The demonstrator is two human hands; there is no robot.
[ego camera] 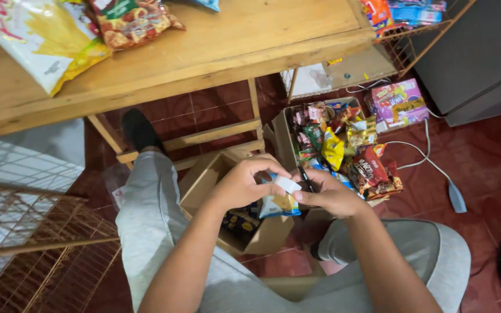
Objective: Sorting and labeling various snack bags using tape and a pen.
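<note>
My left hand (244, 182) and my right hand (329, 194) meet over my lap, both gripping a small blue, white and yellow snack packet (279, 200). My right hand also has a dark thin tool, maybe a pen or scissors (305, 177), sticking up between its fingers. Just below the packet sits an open cardboard box (204, 179) on the floor, with dark packets inside it.
A second cardboard box (281, 136) full of several colourful snack packets stands to the right. A wooden table (215, 46) with big chip bags lies ahead. A wire rack (36, 243) is at left, a white cable (424, 159) and a pink carton (398, 104) at right.
</note>
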